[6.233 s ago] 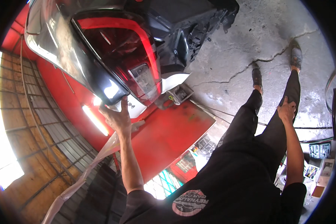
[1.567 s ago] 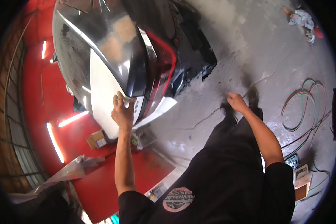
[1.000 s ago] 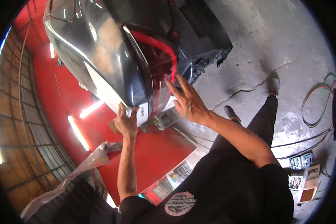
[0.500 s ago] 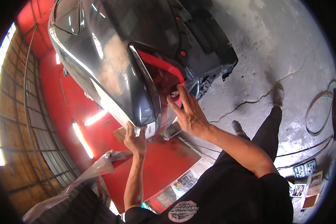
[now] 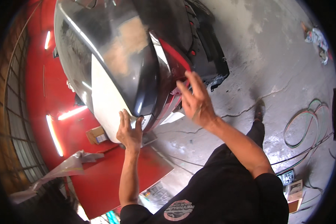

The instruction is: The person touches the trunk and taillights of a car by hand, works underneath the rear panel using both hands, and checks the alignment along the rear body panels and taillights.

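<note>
The glossy grey car body panel [image 5: 112, 63] is running off the top edge, its upper part cut from view, a pale patch showing along its lower side. The left hand [image 5: 128, 130] is pressing flat under its lower corner, fingers spread. The right hand [image 5: 196, 100] is touching the red tail light strip [image 5: 173, 56], fingers open; the fingertip contact is hard to make out

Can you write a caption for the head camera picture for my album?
Left hand presses the glossy car panel's lower corner while the right hand grips its red tail light above a cracked concrete floor.
</note>
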A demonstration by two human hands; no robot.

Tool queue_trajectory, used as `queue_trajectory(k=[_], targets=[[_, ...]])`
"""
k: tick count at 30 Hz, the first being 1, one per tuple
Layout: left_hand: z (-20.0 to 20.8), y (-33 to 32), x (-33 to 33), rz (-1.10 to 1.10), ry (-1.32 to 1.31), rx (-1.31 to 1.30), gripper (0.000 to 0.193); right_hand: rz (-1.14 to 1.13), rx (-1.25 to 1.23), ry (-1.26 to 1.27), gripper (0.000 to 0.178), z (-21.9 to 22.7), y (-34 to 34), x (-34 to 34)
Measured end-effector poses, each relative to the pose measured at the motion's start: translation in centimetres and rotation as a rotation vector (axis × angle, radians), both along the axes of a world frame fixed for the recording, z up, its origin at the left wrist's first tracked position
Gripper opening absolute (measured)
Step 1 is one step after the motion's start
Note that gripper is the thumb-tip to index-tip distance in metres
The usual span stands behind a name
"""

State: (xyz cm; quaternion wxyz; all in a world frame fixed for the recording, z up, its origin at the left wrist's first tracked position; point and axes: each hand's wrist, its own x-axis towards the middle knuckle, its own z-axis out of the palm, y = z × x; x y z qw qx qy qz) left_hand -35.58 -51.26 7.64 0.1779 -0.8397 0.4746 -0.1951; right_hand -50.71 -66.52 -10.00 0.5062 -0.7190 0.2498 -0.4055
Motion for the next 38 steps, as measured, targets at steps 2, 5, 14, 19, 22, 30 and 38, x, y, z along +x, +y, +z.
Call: queue_trajectory(k=[2, 5, 14, 19, 22, 30, 38], targets=[[0.7, 0.6, 0.1, -0.005, -0.011, -0.042, 0.067, -0.147, -0.047, -0.04, 0.045, 1.9, -3.7, 1.2], [0.5, 1.3, 0.7, -0.056, -0.016, -0.079, 0.068, -0.009, -0.015, -0.026, 0.047, 3.7, -8.9, 3.8], [-0.1, 2.5, 1.1, -0.065, 0.036, -0.226, 0.068, 0.681, 1.0, -0.045, 0.069, 7.6, -14.0, 7.1], [-0.6, 2.6, 1.0, -0.051, 0.055, -0.259, 0.067, 0.725, 1.172, -0.167, 0.077, 7.1, -12.9, 6.2], [-1.0, 2.6, 0.9, -0.045, 0.058, -0.28, 0.067, 0.66, 1.197, -0.166, 0.075, 7.3, -11.5, 5.9], [-1.0, 3.1, 1.6, -0.078, 0.114, -0.376, 0.064, 0.449, 1.071, -0.152, 0.064, 7.8, -6.1, 5.1], [-4.2, 10.8, -1.0, -0.468, 0.558, -0.716, 0.034, 0.428, 0.721, -0.158, 0.049, 7.1, 9.4, 5.6]])
